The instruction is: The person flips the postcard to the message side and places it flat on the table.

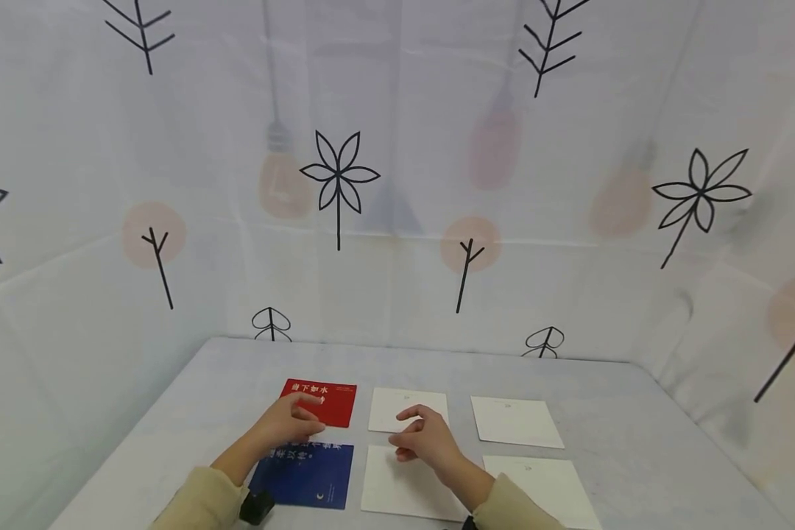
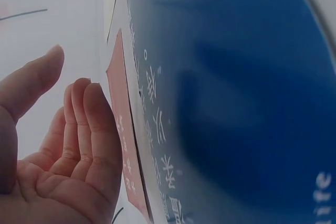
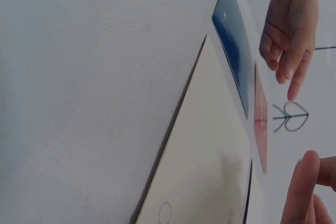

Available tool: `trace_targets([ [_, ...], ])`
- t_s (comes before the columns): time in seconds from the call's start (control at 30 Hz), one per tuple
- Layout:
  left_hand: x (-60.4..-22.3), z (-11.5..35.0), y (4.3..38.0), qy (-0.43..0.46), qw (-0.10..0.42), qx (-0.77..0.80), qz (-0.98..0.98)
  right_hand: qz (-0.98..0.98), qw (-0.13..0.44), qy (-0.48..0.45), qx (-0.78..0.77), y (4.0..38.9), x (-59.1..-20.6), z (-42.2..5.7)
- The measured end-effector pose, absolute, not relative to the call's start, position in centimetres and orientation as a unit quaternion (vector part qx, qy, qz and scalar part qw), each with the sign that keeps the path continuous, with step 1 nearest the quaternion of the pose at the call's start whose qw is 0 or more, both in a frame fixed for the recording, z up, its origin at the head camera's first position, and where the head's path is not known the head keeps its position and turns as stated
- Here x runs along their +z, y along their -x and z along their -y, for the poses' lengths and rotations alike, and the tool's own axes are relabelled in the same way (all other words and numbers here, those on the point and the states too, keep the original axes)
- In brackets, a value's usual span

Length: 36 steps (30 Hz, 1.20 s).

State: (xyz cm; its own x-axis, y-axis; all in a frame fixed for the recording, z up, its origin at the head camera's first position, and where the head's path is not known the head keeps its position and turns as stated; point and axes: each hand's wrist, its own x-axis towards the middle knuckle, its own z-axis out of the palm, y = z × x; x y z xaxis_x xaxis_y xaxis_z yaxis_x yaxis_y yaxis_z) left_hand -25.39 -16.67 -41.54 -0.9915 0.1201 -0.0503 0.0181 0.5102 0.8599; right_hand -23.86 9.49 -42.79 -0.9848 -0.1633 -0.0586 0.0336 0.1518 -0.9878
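Note:
My left hand (image 1: 290, 421) hovers between a red card (image 1: 339, 406) with white characters and a dark blue card (image 1: 318, 478) with a small moon mark. Its palm holds nothing in the left wrist view, thumb (image 2: 39, 80) apart from the loosely bent fingers. Over the middle column, my right hand (image 1: 427, 442) overlaps a white card (image 1: 384, 412) at the back and a larger white card (image 1: 387, 493) in front. The right fingers are lightly curled, with nothing between them. In the right wrist view, the front white card (image 3: 205, 140) lies flat below.
At the right lie two more white cards, one behind (image 1: 520, 423) and one in front (image 1: 546, 489), the latter partly covered by the right sleeve (image 1: 513, 508). All sit on a pale table (image 1: 642, 434). A white cloth (image 1: 397, 287) with plant drawings hangs around it.

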Motion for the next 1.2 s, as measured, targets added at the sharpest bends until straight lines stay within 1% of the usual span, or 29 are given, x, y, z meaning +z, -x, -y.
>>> trace_targets([
  [0.47,-42.5,18.4,27.1,0.005,0.044,0.482,-0.875,-0.758,0.074,0.044,-0.647,24.3,-42.7,-7.6],
  [0.8,-41.8,19.8,27.7,0.015,0.047,0.496,-0.867,-0.766,0.072,0.039,-0.637,24.9,-42.7,-6.4],
  [1.2,-41.6,21.5,29.2,0.042,0.045,0.481,-0.874,-0.777,0.063,0.036,-0.625,25.6,-42.9,-4.8],
])
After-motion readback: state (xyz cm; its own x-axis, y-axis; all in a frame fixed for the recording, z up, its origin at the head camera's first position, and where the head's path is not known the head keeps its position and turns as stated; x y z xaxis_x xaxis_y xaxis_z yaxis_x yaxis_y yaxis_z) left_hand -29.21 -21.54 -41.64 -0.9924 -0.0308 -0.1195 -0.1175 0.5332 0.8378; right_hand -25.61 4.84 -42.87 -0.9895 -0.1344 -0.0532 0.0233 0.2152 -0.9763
